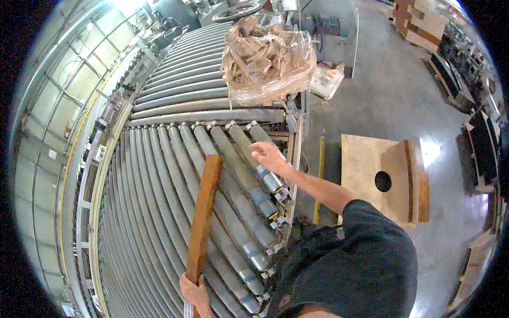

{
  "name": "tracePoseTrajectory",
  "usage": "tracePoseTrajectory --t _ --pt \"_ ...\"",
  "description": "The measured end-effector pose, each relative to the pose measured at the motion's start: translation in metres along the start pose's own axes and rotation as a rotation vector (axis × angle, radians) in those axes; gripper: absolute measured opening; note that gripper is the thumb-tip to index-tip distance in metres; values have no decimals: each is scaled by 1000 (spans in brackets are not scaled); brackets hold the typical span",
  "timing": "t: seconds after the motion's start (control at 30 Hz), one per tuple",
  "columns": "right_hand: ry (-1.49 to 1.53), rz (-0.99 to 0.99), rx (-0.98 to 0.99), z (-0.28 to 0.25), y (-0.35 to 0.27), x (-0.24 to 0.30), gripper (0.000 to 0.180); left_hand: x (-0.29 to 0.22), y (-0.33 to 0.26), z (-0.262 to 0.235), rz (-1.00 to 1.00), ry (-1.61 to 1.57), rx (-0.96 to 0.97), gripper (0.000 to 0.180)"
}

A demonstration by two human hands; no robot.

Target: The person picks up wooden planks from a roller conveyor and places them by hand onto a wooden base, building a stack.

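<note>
A long brown wooden beam point(203, 217) slants over the metal rollers point(175, 159) of a conveyor. Its lower end is in my left hand point(196, 294), which is closed round it near the bottom of the view. My right hand point(269, 159) is past the beam's upper end, over the rollers at the conveyor's right side. Its fingers are loosely bent and apart, with nothing visible in them. Whether it touches the roller beneath I cannot tell.
Beyond the rollers, a plastic-wrapped box of crumpled brown paper point(270, 58) stands beside a white bag point(326, 80). To my right are a wooden panel with a round hole point(366, 169) and a yellow floor strip point(320, 180). A long rail point(101, 212) borders the conveyor's left side.
</note>
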State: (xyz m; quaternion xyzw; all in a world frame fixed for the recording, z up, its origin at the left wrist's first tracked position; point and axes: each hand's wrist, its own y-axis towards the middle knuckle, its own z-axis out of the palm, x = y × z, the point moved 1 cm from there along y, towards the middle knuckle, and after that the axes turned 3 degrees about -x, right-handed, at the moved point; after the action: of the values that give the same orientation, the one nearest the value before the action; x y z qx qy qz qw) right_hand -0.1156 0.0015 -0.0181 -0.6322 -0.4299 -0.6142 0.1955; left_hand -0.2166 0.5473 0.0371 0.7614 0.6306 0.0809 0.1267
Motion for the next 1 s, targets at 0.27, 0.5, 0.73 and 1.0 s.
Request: tracePoseTrajectory --t 0.27,0.5,0.73,1.0 --pt "-258 -184 -103 -34 -36 -12 27 5 1 7 -2 -11 -3 68" --pt "-172 -194 -149 -35 -35 -17 26 10 0 11 42 35 -5 82" --pt "-174 -114 -136 -33 -35 -10 20 21 -5 15 75 20 -96 74" --pt "70 67 -196 -81 -26 -35 19 0 3 -6 -72 -19 67 62"
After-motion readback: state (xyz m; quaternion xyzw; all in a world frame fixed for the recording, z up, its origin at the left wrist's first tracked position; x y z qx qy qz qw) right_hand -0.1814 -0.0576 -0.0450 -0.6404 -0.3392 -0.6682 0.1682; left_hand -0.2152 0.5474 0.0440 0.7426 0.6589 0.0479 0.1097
